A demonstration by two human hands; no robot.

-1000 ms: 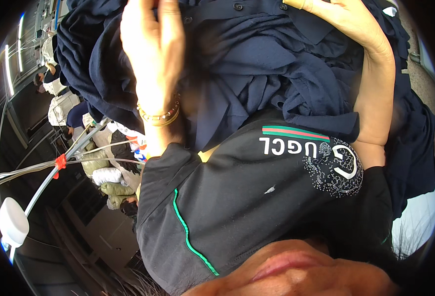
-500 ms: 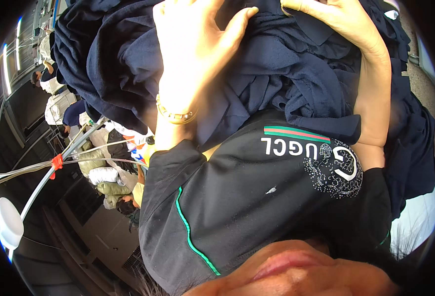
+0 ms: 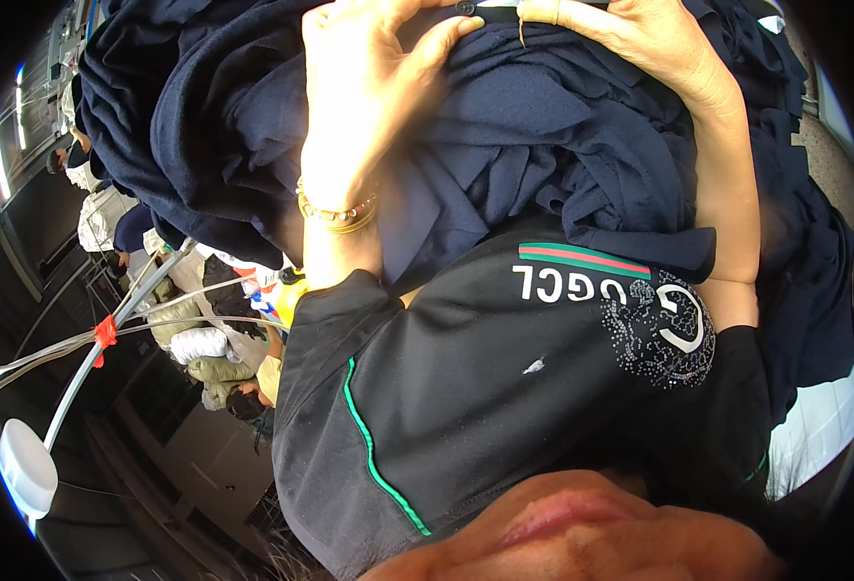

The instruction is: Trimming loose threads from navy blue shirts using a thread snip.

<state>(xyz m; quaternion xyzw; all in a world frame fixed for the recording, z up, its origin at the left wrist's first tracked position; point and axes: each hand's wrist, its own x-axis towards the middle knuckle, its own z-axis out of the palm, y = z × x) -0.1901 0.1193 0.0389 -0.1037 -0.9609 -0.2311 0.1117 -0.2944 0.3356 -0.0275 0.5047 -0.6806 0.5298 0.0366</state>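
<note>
A heap of dark navy cloth (image 3: 533, 107) fills the upper part of the view, in front of my chest. My left hand (image 3: 364, 73), with gold bracelets (image 3: 335, 213) at the wrist, is closed on a navy garment's edge at the top. Its thumb lies beside a small dark button (image 3: 465, 8). My right hand (image 3: 650, 39) also grips the garment at the upper edge, its thumb pointing left toward the button. A yellowish wrap or thread (image 3: 526, 21) shows at that thumb's tip. Some fingertips of both hands are cut off by the frame.
At the left, a pole (image 3: 83, 373) carries a red tie (image 3: 105, 332) and thin cords. A white round fixture (image 3: 28, 465) hangs at lower left. Beyond are stuffed bundles (image 3: 199, 344) and a person in yellow (image 3: 268, 378). A pale surface (image 3: 824, 412) lies at right.
Both hands have shifted slightly leftward and keep hold of the cloth. The button and a pale strip between the thumbs have come into sight. My right thumb tip is now more exposed.
</note>
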